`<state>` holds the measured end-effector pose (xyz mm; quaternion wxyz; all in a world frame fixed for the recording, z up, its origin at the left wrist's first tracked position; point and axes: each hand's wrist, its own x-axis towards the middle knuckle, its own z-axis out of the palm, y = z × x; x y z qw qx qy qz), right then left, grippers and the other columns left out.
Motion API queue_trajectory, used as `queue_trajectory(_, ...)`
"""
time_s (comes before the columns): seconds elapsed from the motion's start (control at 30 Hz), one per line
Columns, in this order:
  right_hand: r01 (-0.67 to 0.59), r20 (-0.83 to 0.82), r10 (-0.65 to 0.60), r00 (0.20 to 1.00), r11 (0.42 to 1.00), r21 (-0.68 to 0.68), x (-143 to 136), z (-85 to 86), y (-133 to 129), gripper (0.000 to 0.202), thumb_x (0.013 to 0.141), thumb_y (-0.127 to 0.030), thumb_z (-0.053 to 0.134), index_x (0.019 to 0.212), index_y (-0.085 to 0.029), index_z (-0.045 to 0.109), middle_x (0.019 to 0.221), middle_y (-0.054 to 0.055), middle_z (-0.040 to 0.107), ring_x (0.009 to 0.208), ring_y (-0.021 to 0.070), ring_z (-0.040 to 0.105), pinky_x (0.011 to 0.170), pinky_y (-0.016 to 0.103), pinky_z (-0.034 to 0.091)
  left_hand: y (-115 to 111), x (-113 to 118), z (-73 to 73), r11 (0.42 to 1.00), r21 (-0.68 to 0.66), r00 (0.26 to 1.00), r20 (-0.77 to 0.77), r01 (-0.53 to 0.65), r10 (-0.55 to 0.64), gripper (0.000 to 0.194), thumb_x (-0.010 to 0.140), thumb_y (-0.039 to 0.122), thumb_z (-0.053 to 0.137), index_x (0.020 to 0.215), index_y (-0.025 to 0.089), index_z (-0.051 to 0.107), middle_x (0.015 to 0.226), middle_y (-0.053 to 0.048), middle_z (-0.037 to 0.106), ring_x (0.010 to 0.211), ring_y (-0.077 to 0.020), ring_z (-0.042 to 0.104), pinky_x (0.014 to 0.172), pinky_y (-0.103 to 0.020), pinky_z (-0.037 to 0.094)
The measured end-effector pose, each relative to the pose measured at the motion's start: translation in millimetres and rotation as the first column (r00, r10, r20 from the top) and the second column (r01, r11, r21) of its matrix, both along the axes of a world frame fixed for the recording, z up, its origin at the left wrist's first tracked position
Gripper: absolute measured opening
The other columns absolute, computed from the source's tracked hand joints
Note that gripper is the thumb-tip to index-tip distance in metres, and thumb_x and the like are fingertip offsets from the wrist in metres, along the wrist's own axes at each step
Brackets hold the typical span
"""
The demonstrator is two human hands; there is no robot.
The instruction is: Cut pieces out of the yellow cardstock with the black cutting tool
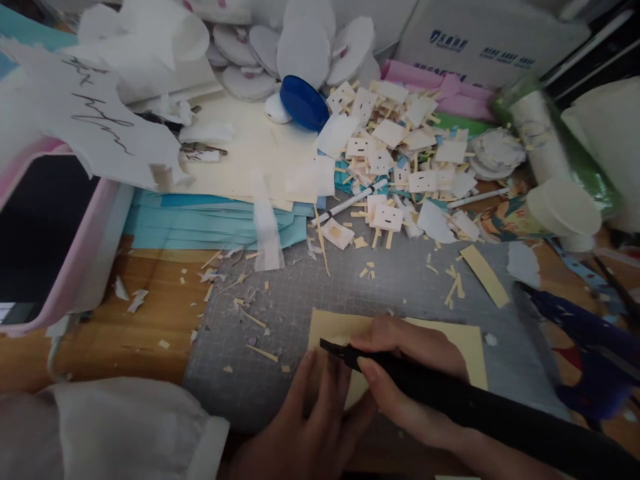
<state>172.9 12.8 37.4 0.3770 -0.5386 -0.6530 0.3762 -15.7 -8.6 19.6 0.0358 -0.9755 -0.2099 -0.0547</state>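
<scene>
A pale yellow sheet of paper [465,337] lies on a grey cutting mat [240,393] at the near middle. My left hand [325,413] rests on the sheet's left part, fingers stretched out and apart, pressing it down. Closed around a long black tool [450,393] is my right hand [405,367], with thumb and fingers near the tool's front end. The tool's narrow dark tip sits over the sheet, just above my left fingertips; its exact kind is unclear. My right palm covers part of the sheet.
Paper figures with small drawn faces [387,217] pile up behind the mat. Left of them are blue paper sheets [215,227] and a pink-rimmed bin [60,267]. A dark blue glue gun [590,353] lies right, below a paper cup [540,213]. Paper scraps [250,313] litter the mat.
</scene>
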Motion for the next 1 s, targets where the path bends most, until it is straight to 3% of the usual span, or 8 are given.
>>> queue_trajectory(0.13, -0.080, -0.006, 0.080, 0.997, 0.997, -0.014, 5, 0.2, 3, 0.018, 0.080, -0.014, 0.061, 0.093, -0.025, 0.062, 0.069, -0.003, 0.066, 0.055, 0.0110, 0.061, 0.050, 0.022, 0.050, -1, 0, -1.7, 1.000, 0.001, 1.000, 0.000, 0.005, -0.005, 0.052, 0.096, 0.029, 0.032, 0.143, 0.009, 0.040, 0.121, -0.012, 0.066, 0.115, -0.0304, 0.056, 0.097, -0.048, 0.038)
queue_trajectory(0.6, -0.131, 0.000, 0.131, 0.991, 0.991, -0.002, 9, 6.0, 7, 0.021, 0.077, -0.013, 0.062, 0.094, -0.025, 0.062, 0.066, -0.004, 0.062, 0.054, 0.0106, 0.059, 0.049, 0.023, 0.047, -6, 1, -6.0, 0.999, -0.003, 0.999, 0.022, -0.033, 0.033, 0.050, 0.097, 0.031, 0.035, 0.142, 0.013, 0.043, 0.122, -0.012, 0.065, 0.118, -0.0317, 0.052, 0.098, -0.050, 0.037)
queue_trajectory(0.8, 0.014, 0.050, -0.012, 0.999, 0.999, -0.049, 8, 7.7, 3, 0.012, 0.077, -0.016, 0.063, 0.084, -0.025, 0.063, 0.066, -0.004, 0.064, 0.053, 0.0111, 0.060, 0.050, 0.024, 0.046, -4, -1, -4.3, 1.000, -0.001, 1.000, 0.016, -0.008, 0.008, 0.048, 0.096, 0.033, 0.037, 0.139, 0.015, 0.046, 0.123, -0.011, 0.065, 0.117, -0.0320, 0.054, 0.098, -0.051, 0.036)
queue_trajectory(1.0, -0.032, 0.052, 0.034, 0.998, 0.999, -0.040, 14, 7.6, 4, 0.016, 0.075, -0.012, 0.063, 0.085, -0.025, 0.063, 0.064, -0.005, 0.064, 0.052, 0.0100, 0.059, 0.048, 0.022, 0.045, -3, -1, -6.3, 0.999, 0.036, 1.000, 0.025, 0.009, -0.010, 0.048, 0.096, 0.033, 0.037, 0.139, 0.014, 0.047, 0.123, -0.014, 0.064, 0.117, -0.0331, 0.055, 0.097, -0.052, 0.037)
